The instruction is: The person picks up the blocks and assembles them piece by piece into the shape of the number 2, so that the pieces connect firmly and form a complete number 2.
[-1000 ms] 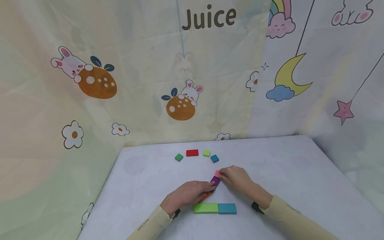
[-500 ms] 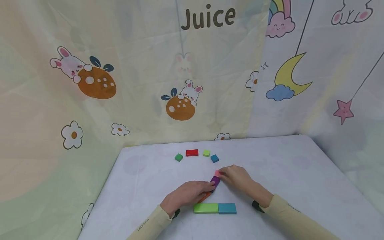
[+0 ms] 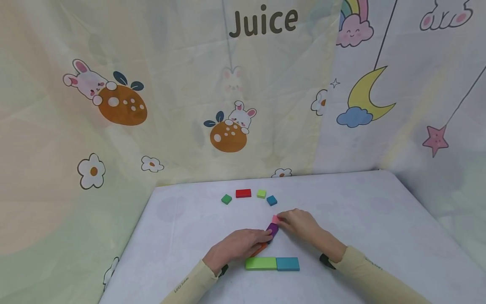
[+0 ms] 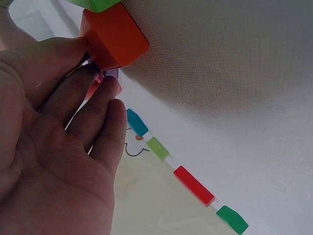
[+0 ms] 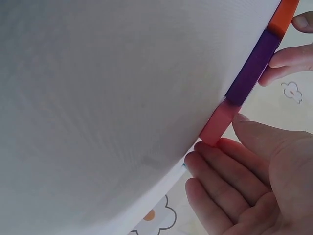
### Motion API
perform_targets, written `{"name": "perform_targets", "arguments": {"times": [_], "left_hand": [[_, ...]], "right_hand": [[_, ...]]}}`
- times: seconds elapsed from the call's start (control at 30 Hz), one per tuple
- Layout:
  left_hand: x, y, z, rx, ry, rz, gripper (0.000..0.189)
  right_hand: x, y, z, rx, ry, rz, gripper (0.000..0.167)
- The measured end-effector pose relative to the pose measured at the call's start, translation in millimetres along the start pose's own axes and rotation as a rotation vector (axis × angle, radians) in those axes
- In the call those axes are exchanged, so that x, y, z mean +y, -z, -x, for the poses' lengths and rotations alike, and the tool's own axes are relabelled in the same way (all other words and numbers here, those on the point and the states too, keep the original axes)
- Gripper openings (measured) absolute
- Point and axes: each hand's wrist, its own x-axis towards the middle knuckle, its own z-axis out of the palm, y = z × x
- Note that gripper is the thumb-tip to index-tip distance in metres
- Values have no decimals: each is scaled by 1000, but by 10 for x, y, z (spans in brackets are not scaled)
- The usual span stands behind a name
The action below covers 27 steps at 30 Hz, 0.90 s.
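In the head view, a pink block, a purple block and an orange block form a slanted row, end to end. My right hand pinches the pink block at the far end, thumb at its side and fingertip at its end. My left hand lies beside the row, its fairly straight fingers touching the purple block and partly covering it. In the left wrist view, the left thumb reaches the orange block. Just nearer, a light green block and a blue block lie end to end.
Behind the hands stand a green block, a red block, a small light green block and a small blue block, spaced in a loose arc. The white-covered table meets a printed cloth backdrop.
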Motion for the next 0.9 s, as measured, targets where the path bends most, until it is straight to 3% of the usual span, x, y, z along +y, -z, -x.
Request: {"name": "perform_targets", "arguments": {"times": [0.9], "left_hand": [[-21,-34,-6,7,6,20,52]], "right_hand": [[41,87,-21,13,31,-52,38]]}}
